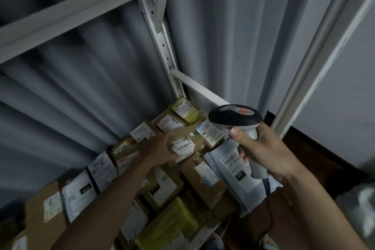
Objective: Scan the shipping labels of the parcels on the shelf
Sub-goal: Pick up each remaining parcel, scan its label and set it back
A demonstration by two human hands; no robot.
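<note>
Several cardboard parcels with white shipping labels lie packed together on the shelf. My left hand (160, 148) grips a brown parcel (190, 138) near the shelf's back, its white barcode label (183, 147) facing up. My right hand (261, 148) holds a grey-and-black barcode scanner (235, 116) by its handle, its head above and to the right of that parcel. A white poly mailer (229, 170) with a label marked 231 lies under the scanner.
White metal shelf uprights (162, 46) and a crossbeam (200, 89) frame the shelf against a grey corrugated wall. Yellow-green padded parcels (172, 227) lie at the front and back. The scanner cable (267, 195) hangs down. A dark floor (324, 158) shows at the right.
</note>
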